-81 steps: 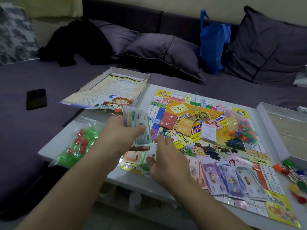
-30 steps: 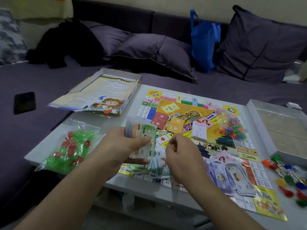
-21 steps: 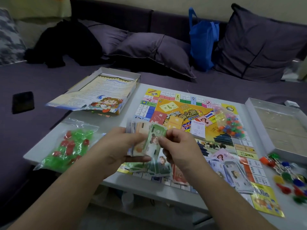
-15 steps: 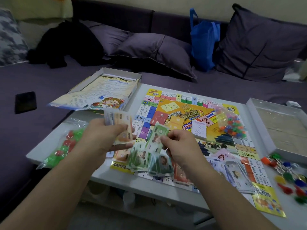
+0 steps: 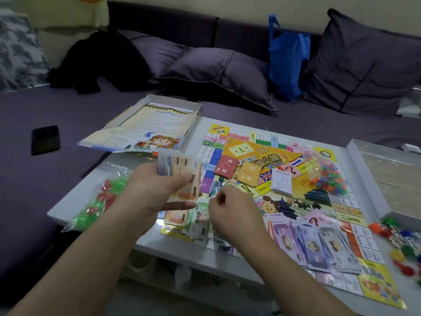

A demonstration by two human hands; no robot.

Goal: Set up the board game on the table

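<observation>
In the head view the right hand point(image 5: 230, 213), which half a second ago pinched a green note, has lowered it onto the green pile point(image 5: 198, 221) at the near edge of the game board point(image 5: 319, 201) on the worktop point(image 5: 75, 201), its fingers curled there — whether they hold the note I cannot tell — while the left hand point(image 5: 155, 190) keeps gripping the fanned stack of notes point(image 5: 182, 172), so sorting continues.

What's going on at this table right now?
A person is sorting play money for a board game. The left hand holds a fanned stack of bills above the game board, which lies open on the white table. The right hand is low over a green pile of bills at the board's near edge, fingers curled. Purple bills are already laid out to the right. A bag of green and red pieces sits unopened to the left.
</observation>
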